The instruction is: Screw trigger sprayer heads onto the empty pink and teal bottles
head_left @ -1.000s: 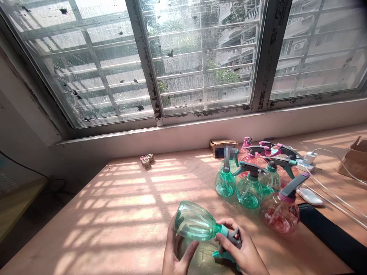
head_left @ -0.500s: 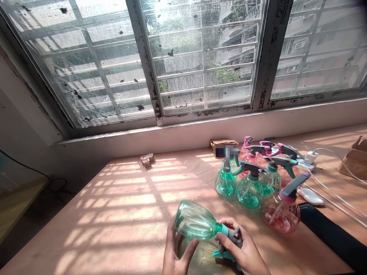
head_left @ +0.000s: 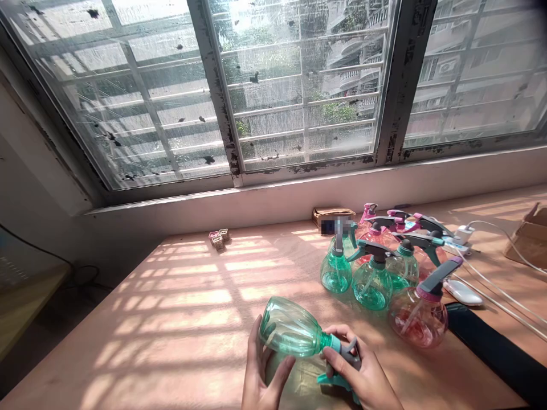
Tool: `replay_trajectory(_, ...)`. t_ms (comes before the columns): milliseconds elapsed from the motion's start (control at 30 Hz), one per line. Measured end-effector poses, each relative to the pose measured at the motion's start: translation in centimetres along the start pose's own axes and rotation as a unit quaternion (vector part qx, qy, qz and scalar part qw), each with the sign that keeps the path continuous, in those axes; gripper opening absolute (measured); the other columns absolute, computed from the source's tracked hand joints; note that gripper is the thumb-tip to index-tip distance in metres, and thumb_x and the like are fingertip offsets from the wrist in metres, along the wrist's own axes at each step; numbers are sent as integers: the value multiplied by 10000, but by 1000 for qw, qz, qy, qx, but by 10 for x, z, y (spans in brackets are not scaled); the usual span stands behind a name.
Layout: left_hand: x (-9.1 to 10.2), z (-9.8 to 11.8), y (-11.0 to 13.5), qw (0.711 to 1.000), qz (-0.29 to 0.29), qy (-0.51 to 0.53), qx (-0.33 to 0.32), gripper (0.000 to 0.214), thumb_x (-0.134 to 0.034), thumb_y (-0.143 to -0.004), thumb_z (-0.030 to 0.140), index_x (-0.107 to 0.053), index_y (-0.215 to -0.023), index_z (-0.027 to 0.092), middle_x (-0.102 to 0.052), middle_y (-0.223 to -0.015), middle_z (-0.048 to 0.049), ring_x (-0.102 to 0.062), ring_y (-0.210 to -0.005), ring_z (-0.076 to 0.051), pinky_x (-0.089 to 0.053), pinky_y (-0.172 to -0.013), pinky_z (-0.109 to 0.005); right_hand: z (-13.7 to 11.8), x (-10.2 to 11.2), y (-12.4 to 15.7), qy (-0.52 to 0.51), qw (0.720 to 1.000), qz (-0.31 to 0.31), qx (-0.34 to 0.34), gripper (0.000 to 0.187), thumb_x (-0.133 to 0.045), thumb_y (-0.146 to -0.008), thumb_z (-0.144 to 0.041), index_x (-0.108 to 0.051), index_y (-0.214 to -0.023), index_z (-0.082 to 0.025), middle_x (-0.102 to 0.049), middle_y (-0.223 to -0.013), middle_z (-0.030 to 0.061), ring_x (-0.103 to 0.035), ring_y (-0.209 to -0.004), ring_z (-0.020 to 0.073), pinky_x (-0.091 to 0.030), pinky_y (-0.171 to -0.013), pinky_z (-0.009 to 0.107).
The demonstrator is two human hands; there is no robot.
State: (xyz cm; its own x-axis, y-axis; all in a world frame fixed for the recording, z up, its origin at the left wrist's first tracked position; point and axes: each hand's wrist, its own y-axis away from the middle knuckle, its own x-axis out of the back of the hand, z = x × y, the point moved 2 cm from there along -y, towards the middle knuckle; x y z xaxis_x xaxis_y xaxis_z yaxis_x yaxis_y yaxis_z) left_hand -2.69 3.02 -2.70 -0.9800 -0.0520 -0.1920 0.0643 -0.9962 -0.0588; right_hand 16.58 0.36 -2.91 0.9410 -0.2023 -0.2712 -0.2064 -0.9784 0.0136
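Observation:
I hold a clear green spray bottle (head_left: 290,330) on its side, low over the wooden table (head_left: 183,307). My left hand (head_left: 261,380) wraps the round body from below, fingers curled round it. My right hand (head_left: 363,378) grips the bottle's grey and teal trigger head (head_left: 344,356) at the neck. The bottle's base points up and to the left.
A cluster of several green and pink spray bottles (head_left: 376,273) stands to the right. Behind them lie a small brown box (head_left: 329,215), white cables and a charger (head_left: 464,234). A white mouse (head_left: 462,292), a black strip (head_left: 491,347), a cardboard box (head_left: 530,239) and small cubes (head_left: 217,237) are also on the table.

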Motion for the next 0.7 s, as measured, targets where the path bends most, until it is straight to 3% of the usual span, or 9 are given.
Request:
replay_trajectory(200,-1,-1,1,1000,25,6,3,886,-891,-762,489,-480,-1543,411,-649,-1522,-8,-623,-1386,-320,-509,-1160,-401,3,1,0,-4,1000,2,-5,570,-884,-746,-657,-724,-1038,-194,-691,-651,-24,-700,-611,199,-596,-618,341)
replay_trajectory(700,0,-1,1,1000,14,-4,-4,830,-875,-787,517,-531,-1528,369,-743,-1355,-28,-676,-1308,-328,-555,-1116,-394,2,-1,1,-30,999,7,-26,586,-908,-716,-658,-724,-1044,-209,-685,-660,-24,-686,-621,198,-629,-607,350)
